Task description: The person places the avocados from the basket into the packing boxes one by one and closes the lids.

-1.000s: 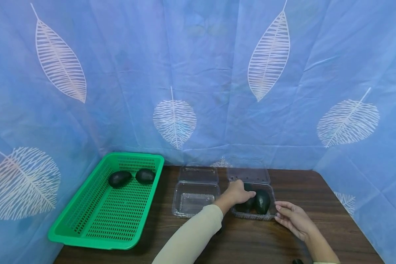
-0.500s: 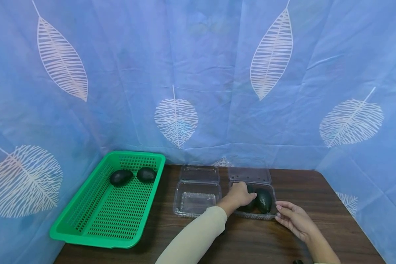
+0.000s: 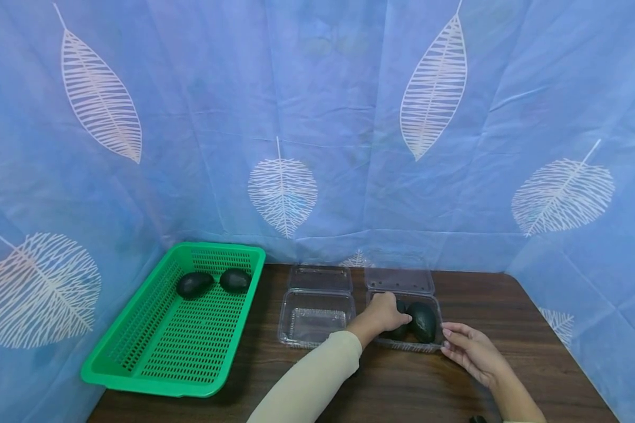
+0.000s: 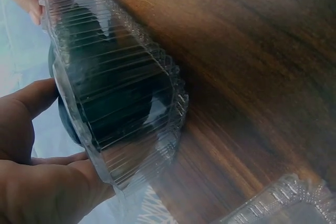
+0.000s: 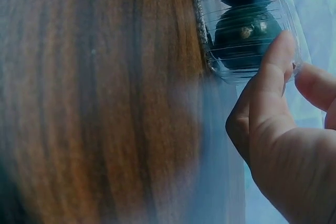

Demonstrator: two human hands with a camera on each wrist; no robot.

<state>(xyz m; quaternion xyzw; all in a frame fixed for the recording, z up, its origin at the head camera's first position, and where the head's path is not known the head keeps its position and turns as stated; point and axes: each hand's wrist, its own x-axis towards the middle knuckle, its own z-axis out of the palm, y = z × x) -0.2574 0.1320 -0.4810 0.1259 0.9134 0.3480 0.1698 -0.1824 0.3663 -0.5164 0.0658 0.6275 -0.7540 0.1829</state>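
Note:
A clear plastic clamshell container lies with its lid folded back toward the curtain. Two dark avocados sit side by side in its base. My left hand reaches in from above and grips the left avocado, which it partly hides; in the left wrist view, thumb and fingers lie on either side of the fruit behind the ribbed wall. The other avocado rests to the right, near my left thumb. At the container's right front corner, my right hand pinches the rim between thumb and fingers.
A second clamshell stands open just left, with nothing in it. Farther left is a green perforated basket holding two avocados at its far end. The blue leaf-print curtain borders the brown table at the back.
My left hand barely shifts over the avocado in the container, and the right avocado has turned slightly. My right hand keeps its place at the corner. The whole head view shifts a little.

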